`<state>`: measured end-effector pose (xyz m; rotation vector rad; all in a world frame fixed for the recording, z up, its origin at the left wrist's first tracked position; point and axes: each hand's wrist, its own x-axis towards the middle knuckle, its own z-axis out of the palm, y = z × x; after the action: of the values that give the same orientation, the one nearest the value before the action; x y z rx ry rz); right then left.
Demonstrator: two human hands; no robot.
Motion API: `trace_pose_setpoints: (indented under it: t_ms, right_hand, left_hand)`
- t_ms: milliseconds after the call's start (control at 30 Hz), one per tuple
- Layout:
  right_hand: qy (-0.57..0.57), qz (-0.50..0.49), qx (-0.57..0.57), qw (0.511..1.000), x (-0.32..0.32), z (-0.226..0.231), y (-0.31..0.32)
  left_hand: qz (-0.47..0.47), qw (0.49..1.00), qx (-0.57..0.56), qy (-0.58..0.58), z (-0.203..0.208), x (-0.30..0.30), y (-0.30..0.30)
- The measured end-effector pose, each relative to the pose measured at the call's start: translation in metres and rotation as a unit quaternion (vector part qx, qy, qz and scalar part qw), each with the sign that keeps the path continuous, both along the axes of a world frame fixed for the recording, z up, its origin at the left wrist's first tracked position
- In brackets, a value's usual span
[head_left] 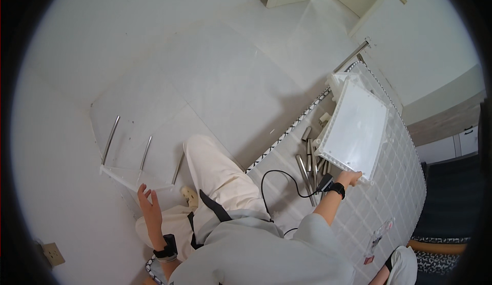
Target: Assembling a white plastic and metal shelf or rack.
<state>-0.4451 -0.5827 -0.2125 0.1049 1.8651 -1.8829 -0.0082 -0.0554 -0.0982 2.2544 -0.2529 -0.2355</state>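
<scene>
right hand [351, 178]: you are pinching the white panel [356, 123] at near edge, over mattress [402, 182];
left hand [150, 210]: you are spreading fingers, near left panel [128, 176];
standing tubes [109, 140]: three are seemingly joined;
loose tubes [303, 172]: are lying unjoined

The right hand [351, 178] is gripping the near corner of a white rectangular plastic panel [356, 126], which is lying on a grey checked quilted mat [402, 182]. Shiny cylindrical metal tubes [304, 170] are lying just left of it. The left hand [149, 210], fingers parted, is hovering near a translucent white plastic shelf [128, 176], where three slim silver metal rods [109, 141] are standing up.
</scene>
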Motion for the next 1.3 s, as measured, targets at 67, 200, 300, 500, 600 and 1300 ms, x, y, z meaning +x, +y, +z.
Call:
trace_pose_setpoints:
  t_ms: [67,200,300,500,600,1300]
  right_hand:
    - [-0.007,-0.084,0.123,0.989,0.023,0.021,0.016]
    - [0.072,-0.126,0.018,0.989,0.027,0.005,0.042]
    - [0.076,-0.09,-0.044,0.992,0.044,0.004,0.053]
    - [-0.057,0.197,-0.192,0.96,0.128,0.093,0.047]
    - [-0.136,0.307,-0.27,0.902,0.206,0.145,0.063]
    - [-0.333,0.838,0.236,0.362,0.446,0.04,0.353]
  left_hand:
    - [0.008,1.0,-0.005,-0.015,-0.003,0.0,0.005]
    - [0.017,1.0,-0.015,-0.02,-0.006,-0.003,0.007]
    - [0.04,0.999,0.005,-0.018,-0.009,-0.004,0.012]
    - [-0.014,0.978,0.11,-0.178,-0.02,0.006,0.035]
    - [0.117,0.99,0.021,-0.076,-0.005,0.001,0.039]
    - [0.202,0.973,0.085,-0.074,-0.051,-0.054,0.112]
